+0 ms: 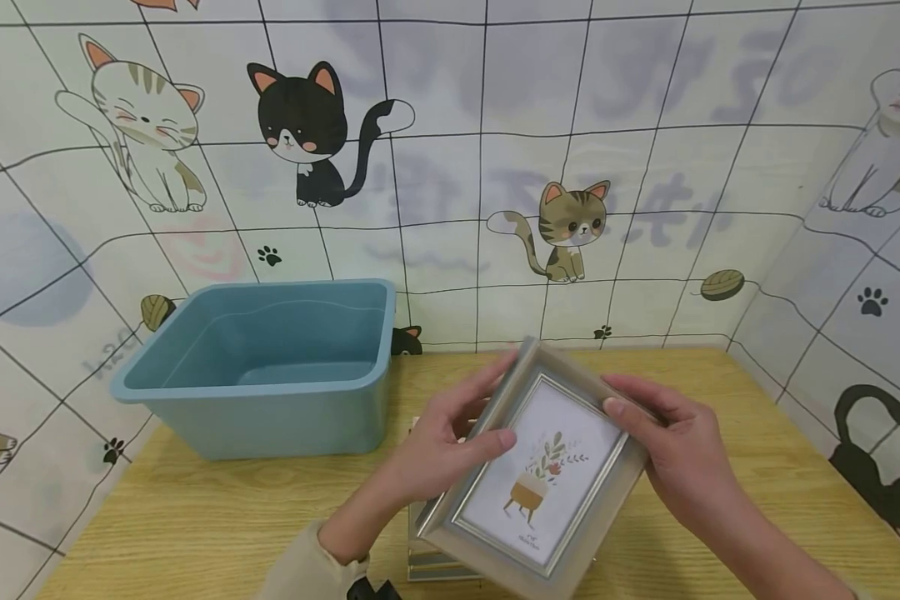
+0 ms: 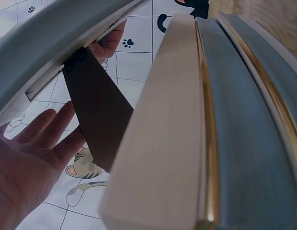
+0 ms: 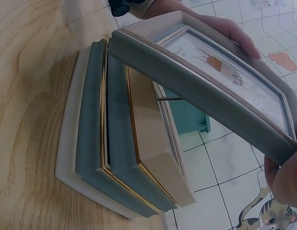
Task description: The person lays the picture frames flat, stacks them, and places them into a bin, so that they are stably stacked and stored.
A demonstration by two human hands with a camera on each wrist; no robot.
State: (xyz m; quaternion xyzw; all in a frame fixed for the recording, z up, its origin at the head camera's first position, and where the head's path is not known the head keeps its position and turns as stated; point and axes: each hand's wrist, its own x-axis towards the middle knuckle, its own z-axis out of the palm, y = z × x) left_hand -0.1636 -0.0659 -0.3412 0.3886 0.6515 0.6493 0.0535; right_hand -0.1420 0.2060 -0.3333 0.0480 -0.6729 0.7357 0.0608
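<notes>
Both hands hold a grey-silver picture frame (image 1: 487, 521) tilted above the table, its plant-pot print facing up. On the frame's left side, my left hand (image 1: 450, 450) grips the edge, thumb over the front. My right hand (image 1: 686, 450) grips the upper right edge, thumb on the front face and other fingers behind. Seen in the left wrist view, a dark stand flap (image 2: 98, 110) hangs out from the frame's back. Below lies a stack of picture frames, with a beige one (image 3: 160, 165) on top of blue-grey, gold-trimmed ones (image 3: 91, 110).
A blue plastic bin (image 1: 270, 421) stands at the back left of the wooden table (image 1: 217, 525). Cat-patterned sheeting (image 1: 450, 183) rises behind the table and along both sides. The frame stack sits just under the held frame, partly hidden by it in the head view.
</notes>
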